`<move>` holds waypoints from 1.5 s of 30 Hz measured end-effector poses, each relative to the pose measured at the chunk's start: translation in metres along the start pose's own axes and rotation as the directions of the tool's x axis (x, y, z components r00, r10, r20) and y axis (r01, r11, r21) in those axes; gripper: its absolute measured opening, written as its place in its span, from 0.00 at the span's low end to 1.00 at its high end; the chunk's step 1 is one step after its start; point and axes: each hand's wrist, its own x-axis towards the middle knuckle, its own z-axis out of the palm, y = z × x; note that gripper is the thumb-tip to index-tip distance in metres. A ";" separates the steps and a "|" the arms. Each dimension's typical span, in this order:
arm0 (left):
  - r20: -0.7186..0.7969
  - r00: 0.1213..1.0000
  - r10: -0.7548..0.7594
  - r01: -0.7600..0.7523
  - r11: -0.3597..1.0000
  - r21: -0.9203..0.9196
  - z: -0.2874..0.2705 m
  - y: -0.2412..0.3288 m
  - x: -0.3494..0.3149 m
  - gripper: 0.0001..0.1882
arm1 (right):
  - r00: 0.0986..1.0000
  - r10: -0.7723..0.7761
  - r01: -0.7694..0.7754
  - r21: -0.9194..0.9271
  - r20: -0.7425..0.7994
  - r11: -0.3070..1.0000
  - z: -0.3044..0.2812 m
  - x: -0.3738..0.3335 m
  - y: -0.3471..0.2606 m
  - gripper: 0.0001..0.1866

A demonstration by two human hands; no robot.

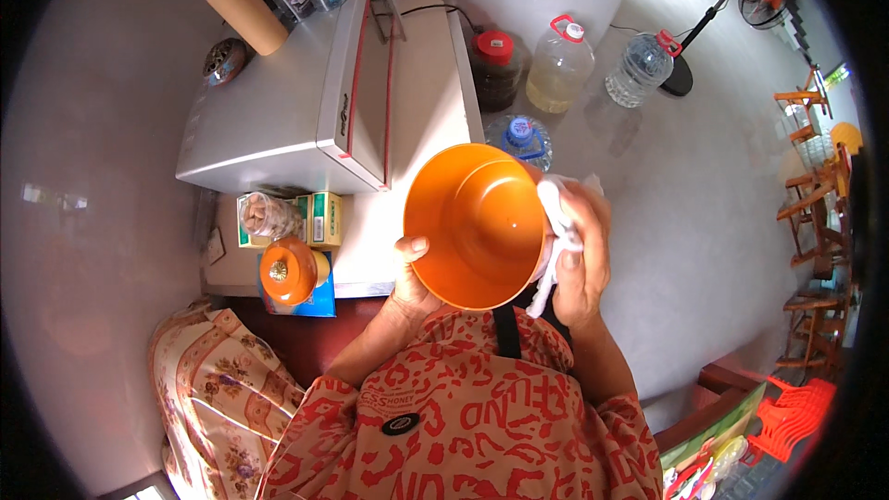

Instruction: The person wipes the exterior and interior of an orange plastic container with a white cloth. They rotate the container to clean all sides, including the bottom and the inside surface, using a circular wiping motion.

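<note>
An orange round canister (463, 231), open at the top and with nothing seen inside, is held up in front of my body, its mouth tilted toward me. My left hand (411, 280) grips its lower left rim, thumb at the edge and fingers hidden behind the wall. On the other side my right hand (583, 250) is closed around a white cloth (554, 222), pressed against the canister's right rim and outer wall. An orange lid with a gold knob (287, 272) lies on the white cabinet top to the left.
A silver box-shaped appliance (269, 130) stands on the white cabinet top (421, 83). Near the lid are a jar (269, 216) and small boxes (324, 219). Big plastic bottles (560, 69) stand on the floor beyond the canister. Wooden chairs (810, 199) line the right.
</note>
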 end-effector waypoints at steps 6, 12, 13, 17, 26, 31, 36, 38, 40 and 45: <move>0.029 0.999 0.025 -0.025 1.000 -0.011 0.002 -0.002 -0.003 0.43 | 0.952 0.292 -0.305 0.191 0.094 0.933 0.000 0.025 0.017 0.23; -0.031 0.998 0.055 -0.054 0.998 0.018 -0.004 0.001 -0.004 0.42 | 0.775 0.617 -0.618 0.360 0.134 0.699 0.010 0.013 0.044 0.35; -0.064 0.994 0.087 -0.085 0.996 0.029 -0.004 0.003 -0.003 0.42 | 0.748 0.658 -0.620 0.450 0.091 0.642 0.018 0.011 0.036 0.33; -0.154 0.975 0.160 -0.160 0.987 0.011 0.001 0.008 0.001 0.39 | 0.742 0.637 -0.662 0.384 0.211 0.644 0.026 -0.035 0.054 0.20; -0.032 0.931 0.365 -0.338 0.889 0.309 0.002 0.008 0.003 0.45 | 0.808 0.564 -0.447 0.446 -0.172 0.775 0.005 -0.020 0.031 0.18; 0.060 0.886 0.460 -0.432 0.771 0.468 0.007 0.002 0.007 0.47 | 0.991 0.124 -0.121 0.064 -0.041 0.991 -0.003 0.022 0.018 0.16; 0.035 0.892 0.451 -0.417 0.791 0.447 0.009 0.006 0.006 0.46 | 0.996 0.081 -0.079 -0.048 0.047 0.996 0.000 0.010 0.015 0.16; 0.021 0.893 0.450 -0.412 0.797 0.441 0.007 0.008 0.007 0.45 | 0.995 0.094 -0.089 -0.113 0.045 0.990 0.003 0.000 0.013 0.13; 0.024 0.890 0.455 -0.419 0.796 0.437 0.007 0.009 0.008 0.46 | 0.988 0.129 -0.116 -0.136 0.087 0.984 0.002 -0.005 0.001 0.13; 0.036 0.918 0.395 -0.365 0.805 0.467 -0.003 0.008 0.009 0.46 | 0.991 0.124 -0.118 -0.127 0.039 0.985 0.000 -0.008 0.010 0.12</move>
